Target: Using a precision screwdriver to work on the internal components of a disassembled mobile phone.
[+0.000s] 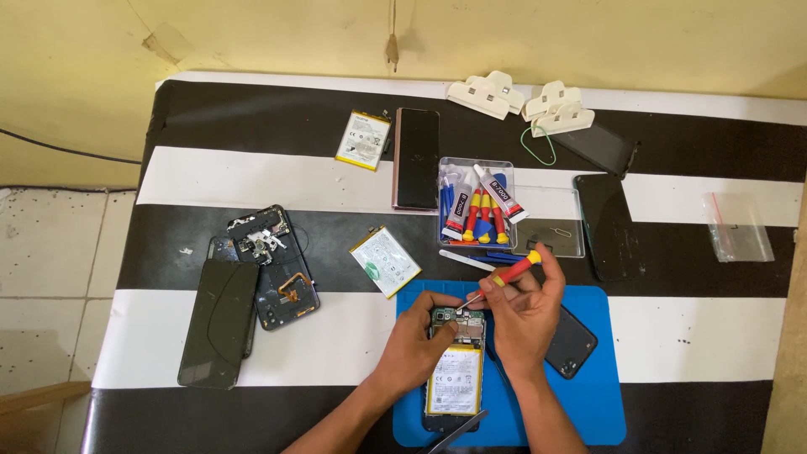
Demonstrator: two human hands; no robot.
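Two hands at the blue mat's near edge: opened phone gripped by left hand, red screwdriver pinched in right hand; a slipped tip could gouge the board (tiny screws too).

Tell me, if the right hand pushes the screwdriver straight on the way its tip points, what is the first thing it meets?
Probably the top of the opened phone, near its circuit board; the screwdriver in the right hand points there.

I see even, warm, fairly bright light; soft short shadows under the hands, mild glare on the dark screens, focus sharp, slight edge softness.
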